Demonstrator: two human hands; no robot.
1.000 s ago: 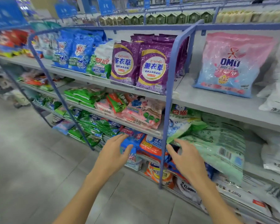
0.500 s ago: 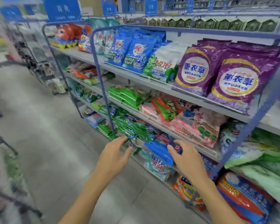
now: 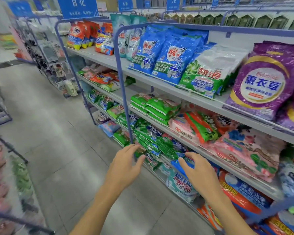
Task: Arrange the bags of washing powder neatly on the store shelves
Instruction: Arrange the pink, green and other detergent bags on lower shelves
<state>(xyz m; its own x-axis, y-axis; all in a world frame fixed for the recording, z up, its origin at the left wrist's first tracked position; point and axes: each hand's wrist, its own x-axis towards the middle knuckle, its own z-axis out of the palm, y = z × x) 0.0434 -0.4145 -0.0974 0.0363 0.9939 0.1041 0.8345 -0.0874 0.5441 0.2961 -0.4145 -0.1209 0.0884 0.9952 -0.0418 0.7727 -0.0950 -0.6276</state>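
Hands should close on the slumped green bags (image 3: 153, 143) from both ends together and square them to the shelf (image 3: 209, 152) front edge (slippery film, likely). Left hand (image 3: 124, 165) and right hand (image 3: 198, 173) hang spread and empty just before those bags, at that edge.

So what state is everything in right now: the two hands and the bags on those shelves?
Left hand: open, fingers spread, holding nothing.
Right hand: open, fingers curled, holding nothing.
Shiny dark green bags: slumped, overhanging the shelf edge.
Blue plastic bags: upright, leaning back.
Purple lavender bag: upright.
Bright green packs: stacked flat.
Pink flowery bags: lying flat, jumbled.
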